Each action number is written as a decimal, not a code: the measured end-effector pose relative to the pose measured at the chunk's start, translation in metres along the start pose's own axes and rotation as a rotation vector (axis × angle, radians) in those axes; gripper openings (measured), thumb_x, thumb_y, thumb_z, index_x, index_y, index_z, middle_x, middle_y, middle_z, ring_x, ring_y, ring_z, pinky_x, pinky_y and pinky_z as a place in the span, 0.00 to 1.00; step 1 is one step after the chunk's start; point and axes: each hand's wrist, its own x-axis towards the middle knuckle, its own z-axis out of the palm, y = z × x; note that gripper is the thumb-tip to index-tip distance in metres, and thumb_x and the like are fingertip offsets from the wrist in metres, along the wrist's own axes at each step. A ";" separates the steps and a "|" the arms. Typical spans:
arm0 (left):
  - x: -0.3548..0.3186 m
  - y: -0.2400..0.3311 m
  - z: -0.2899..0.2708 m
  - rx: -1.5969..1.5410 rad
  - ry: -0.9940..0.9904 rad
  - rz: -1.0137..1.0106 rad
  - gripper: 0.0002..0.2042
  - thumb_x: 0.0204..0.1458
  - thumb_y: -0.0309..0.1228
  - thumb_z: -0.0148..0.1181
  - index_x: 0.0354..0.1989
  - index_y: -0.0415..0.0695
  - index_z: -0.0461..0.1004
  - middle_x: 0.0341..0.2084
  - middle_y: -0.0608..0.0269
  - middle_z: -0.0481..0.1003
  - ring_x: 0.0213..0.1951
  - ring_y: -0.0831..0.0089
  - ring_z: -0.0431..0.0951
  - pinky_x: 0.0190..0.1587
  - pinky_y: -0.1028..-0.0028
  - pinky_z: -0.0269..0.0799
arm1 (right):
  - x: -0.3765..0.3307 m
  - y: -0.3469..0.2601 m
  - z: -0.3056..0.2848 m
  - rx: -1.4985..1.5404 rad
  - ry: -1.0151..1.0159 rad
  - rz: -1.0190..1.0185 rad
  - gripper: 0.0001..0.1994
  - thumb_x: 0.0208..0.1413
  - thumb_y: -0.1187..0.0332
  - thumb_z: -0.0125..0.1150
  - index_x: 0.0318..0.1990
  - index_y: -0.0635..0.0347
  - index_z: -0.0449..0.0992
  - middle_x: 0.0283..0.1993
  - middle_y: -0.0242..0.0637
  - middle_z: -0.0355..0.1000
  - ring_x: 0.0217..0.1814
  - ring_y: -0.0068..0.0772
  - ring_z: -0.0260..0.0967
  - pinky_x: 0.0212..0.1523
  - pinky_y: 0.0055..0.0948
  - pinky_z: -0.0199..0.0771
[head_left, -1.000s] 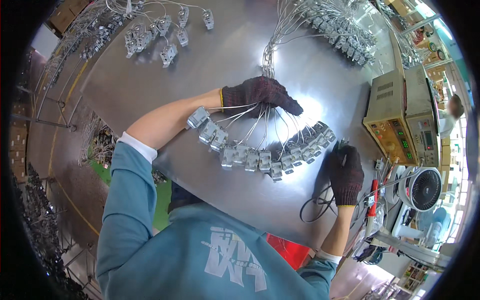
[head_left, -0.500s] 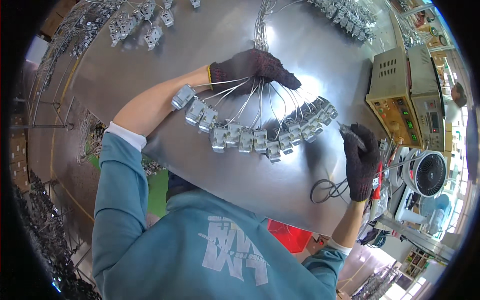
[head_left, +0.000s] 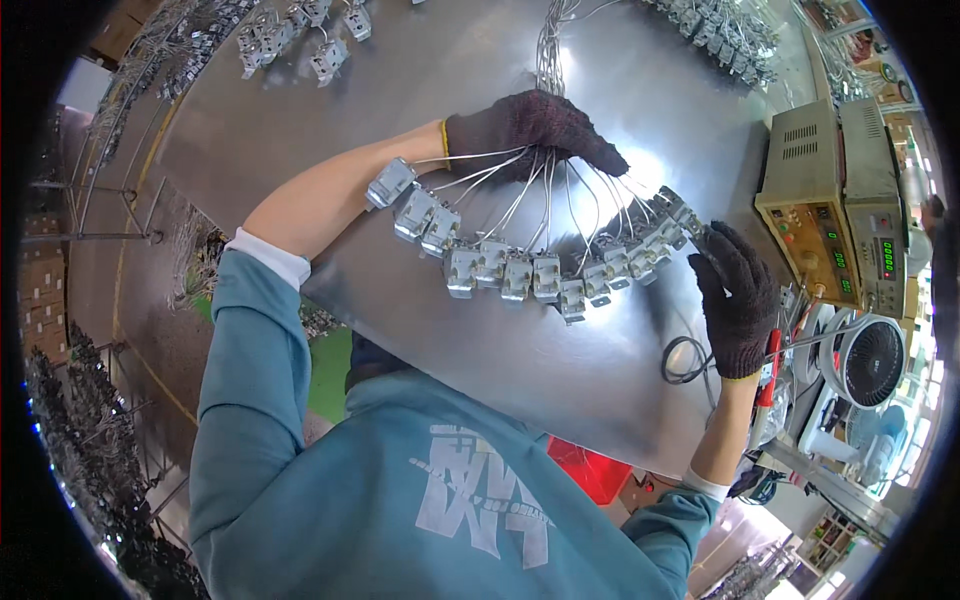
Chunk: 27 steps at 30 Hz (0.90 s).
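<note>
Half a second on, the gloved right hand (head_left: pixel 740 290) has closed in on the right end of an arc of metal blocks (head_left: pixel 545 275) strung across the middle of the frame. Its fingers are curled, only partly closed; whether they pinch anything, or touch that last block, I can't tell from where I stand. Just below that hand, a loop of dark cable (head_left: pixel 668 365) lies on the tabletop (head_left: pixel 560 380), and I'd worry it could snag the wrist and drag. The blocks are crowded, some seeming to overlap, so a thick glove could easily knock one against its neighbour. At upper centre the gloved left hand (head_left: pixel 540 125) is clenched round the bundle of white wires (head_left: pixel 550 65) that feeds them; were that grip to slacken, the neat row would probably collapse into a tangle. As for containers, a red bin (head_left: pixel 590 470) shows at lower centre, past the tabletop's edge, its contents unclear to me. Farthest off, brown cartons (head_left: pixel 42 320) are stacked at the left edge, and what they hold doesn't show.
</note>
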 end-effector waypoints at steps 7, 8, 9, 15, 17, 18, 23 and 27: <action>0.001 0.045 -0.007 -0.044 0.100 -0.069 0.27 0.56 0.14 0.56 0.62 0.51 0.83 0.58 0.56 0.84 0.58 0.56 0.84 0.64 0.57 0.78 | -0.002 -0.004 0.000 0.067 -0.019 0.018 0.21 0.53 0.75 0.78 0.56 0.53 0.85 0.60 0.43 0.83 0.58 0.48 0.82 0.57 0.40 0.82; -0.002 0.035 -0.004 -0.039 0.099 -0.073 0.27 0.56 0.14 0.56 0.62 0.51 0.83 0.58 0.56 0.84 0.58 0.56 0.84 0.64 0.57 0.78 | 0.000 -0.006 0.000 0.072 -0.016 0.015 0.21 0.53 0.75 0.78 0.56 0.53 0.85 0.60 0.43 0.83 0.58 0.48 0.82 0.57 0.40 0.82; -0.004 0.020 0.001 0.029 0.075 -0.063 0.27 0.56 0.13 0.56 0.62 0.51 0.83 0.57 0.56 0.84 0.57 0.56 0.84 0.63 0.57 0.78 | 0.002 -0.009 0.000 0.099 0.002 0.024 0.21 0.54 0.76 0.78 0.56 0.54 0.85 0.59 0.43 0.83 0.58 0.47 0.83 0.57 0.40 0.82; 0.000 0.038 -0.007 -0.103 0.118 -0.020 0.24 0.60 0.17 0.57 0.62 0.52 0.83 0.59 0.57 0.83 0.57 0.57 0.84 0.63 0.57 0.79 | -0.009 -0.037 -0.004 0.433 0.029 0.412 0.19 0.56 0.78 0.75 0.56 0.58 0.84 0.58 0.44 0.83 0.58 0.44 0.83 0.58 0.38 0.82; -0.002 0.020 -0.002 -0.119 0.108 -0.033 0.23 0.60 0.18 0.58 0.62 0.53 0.83 0.59 0.58 0.83 0.57 0.58 0.84 0.63 0.57 0.79 | -0.008 -0.038 -0.001 0.506 0.019 0.441 0.18 0.57 0.79 0.74 0.55 0.58 0.84 0.57 0.44 0.83 0.58 0.43 0.83 0.58 0.37 0.82; -0.001 0.006 -0.005 -0.076 -0.006 -0.116 0.22 0.65 0.37 0.54 0.67 0.58 0.78 0.63 0.61 0.80 0.58 0.60 0.83 0.65 0.60 0.75 | -0.004 -0.036 0.004 0.378 0.061 0.293 0.20 0.54 0.78 0.76 0.55 0.54 0.85 0.56 0.42 0.84 0.54 0.44 0.84 0.54 0.37 0.83; 0.001 0.006 -0.010 0.041 -0.145 -0.235 0.26 0.71 0.56 0.50 0.73 0.64 0.73 0.66 0.66 0.78 0.57 0.63 0.83 0.65 0.63 0.73 | 0.001 -0.030 0.001 -0.005 0.041 -0.006 0.20 0.52 0.73 0.78 0.53 0.47 0.86 0.56 0.36 0.84 0.49 0.45 0.84 0.48 0.39 0.84; 0.000 0.010 -0.013 -0.024 -0.154 -0.194 0.24 0.72 0.51 0.49 0.74 0.66 0.71 0.66 0.67 0.79 0.53 0.61 0.85 0.63 0.63 0.76 | -0.001 -0.033 -0.002 0.009 -0.030 0.019 0.21 0.51 0.77 0.78 0.54 0.54 0.85 0.58 0.41 0.83 0.55 0.47 0.83 0.56 0.38 0.83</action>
